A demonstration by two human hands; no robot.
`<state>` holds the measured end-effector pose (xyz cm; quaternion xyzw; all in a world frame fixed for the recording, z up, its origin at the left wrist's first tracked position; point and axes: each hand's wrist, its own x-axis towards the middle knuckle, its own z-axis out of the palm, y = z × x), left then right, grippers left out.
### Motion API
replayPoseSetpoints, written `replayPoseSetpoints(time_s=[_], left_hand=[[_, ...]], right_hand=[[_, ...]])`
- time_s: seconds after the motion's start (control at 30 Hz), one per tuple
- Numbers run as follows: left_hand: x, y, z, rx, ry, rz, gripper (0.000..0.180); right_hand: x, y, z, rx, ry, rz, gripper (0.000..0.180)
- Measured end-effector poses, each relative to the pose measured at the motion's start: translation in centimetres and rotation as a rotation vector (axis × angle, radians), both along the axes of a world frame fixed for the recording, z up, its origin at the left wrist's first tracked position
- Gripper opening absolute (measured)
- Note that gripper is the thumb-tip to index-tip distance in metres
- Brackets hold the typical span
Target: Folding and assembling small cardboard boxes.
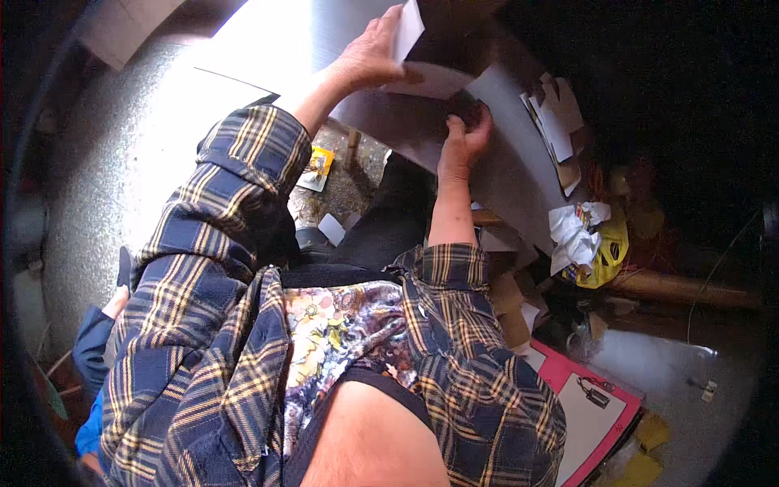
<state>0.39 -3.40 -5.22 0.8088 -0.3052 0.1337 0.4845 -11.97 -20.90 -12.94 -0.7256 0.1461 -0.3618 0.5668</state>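
My left hand is raised over the far side of the table, its fingers against a small white card that stands on edge. To its right and a little nearer, my right hand is curled, with thumb and fingers bent toward each other. Shadow and blur hide its fingertips, so I cannot make out what is between them. Just beyond those fingers lies a pale sheet. Beneath both hands stretches a smooth grey tabletop, glaring white at its far left.
Several cut card pieces lie stacked at the table's right. Beyond its near right edge are crumpled white paper and a yellow bag. A pink-edged board is at lower right. A yellow packet lies on the speckled floor; another person's leg shows at left.
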Motion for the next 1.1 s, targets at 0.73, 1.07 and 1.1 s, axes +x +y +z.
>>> replayPoseSetpoints(time_s=[0.73, 1.07, 1.1], left_hand=[[5.9, 1.4, -5.1, -0.349, 0.833, 0.05, 0.113], [-2.9, -12.4, 2.6, -0.174, 0.736, -0.918, 0.08], [-8.0, -12.8, 5.9, -0.13, 0.641, -1.031, 0.076]], right_hand=[[4.0, 3.3, -2.1, -0.518, 0.009, -0.064, 0.018], [8.1, 10.0, -1.3, -0.815, 0.089, -0.038, 0.029], [6.2, 8.2, -0.5, -0.681, 0.178, 0.159, 0.026]])
